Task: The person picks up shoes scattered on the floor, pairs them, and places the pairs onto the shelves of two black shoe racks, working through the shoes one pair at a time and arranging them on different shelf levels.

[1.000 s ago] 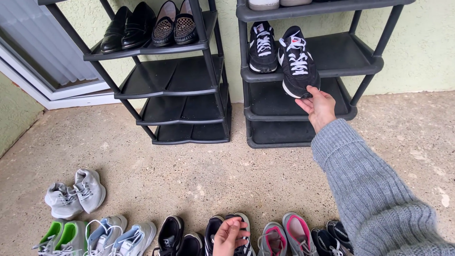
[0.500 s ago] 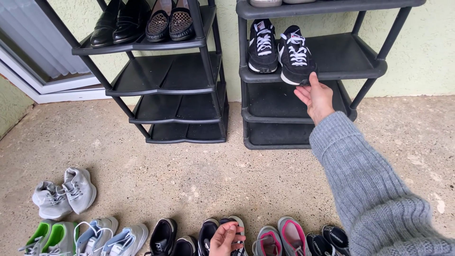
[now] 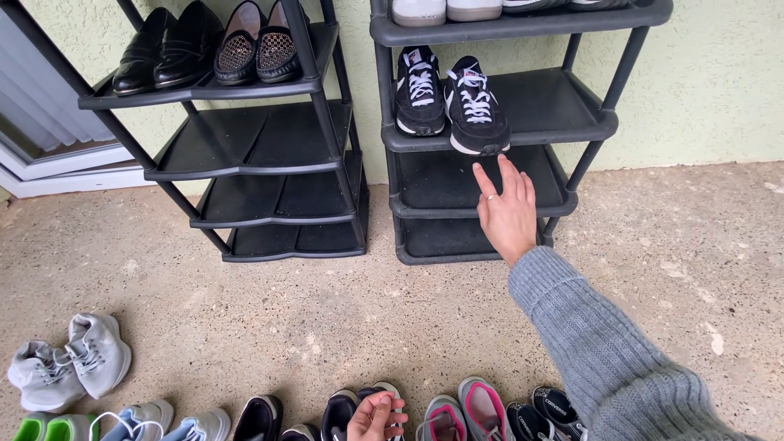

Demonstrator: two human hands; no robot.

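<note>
Right hand (image 3: 508,214) now off black sneaker (image 3: 477,108), fingers spread below.

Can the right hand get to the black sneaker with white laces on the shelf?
Probably yes. The right hand is open just below the black sneaker, whose heel sits at the shelf's front edge, with nothing between them.
</note>
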